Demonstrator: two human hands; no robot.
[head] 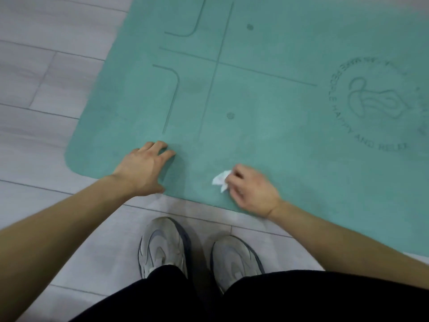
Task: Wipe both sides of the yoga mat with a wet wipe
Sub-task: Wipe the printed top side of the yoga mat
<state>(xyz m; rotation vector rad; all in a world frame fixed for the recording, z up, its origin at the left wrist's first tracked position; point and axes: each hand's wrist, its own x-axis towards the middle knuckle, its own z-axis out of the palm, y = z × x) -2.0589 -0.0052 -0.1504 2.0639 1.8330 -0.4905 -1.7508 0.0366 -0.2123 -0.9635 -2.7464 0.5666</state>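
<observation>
A teal yoga mat (267,94) lies flat on the floor, its printed side with alignment lines and a round logo facing up. My left hand (144,168) rests flat on the mat near its front left corner, fingers spread. My right hand (250,191) grips a crumpled white wet wipe (220,180) and holds it against the mat close to the front edge. The right hand is slightly blurred.
Pale grey wood-look floor planks (46,77) surround the mat on the left and front. My two grey sneakers (162,247) stand just before the mat's front edge, with black trouser legs (301,298) below.
</observation>
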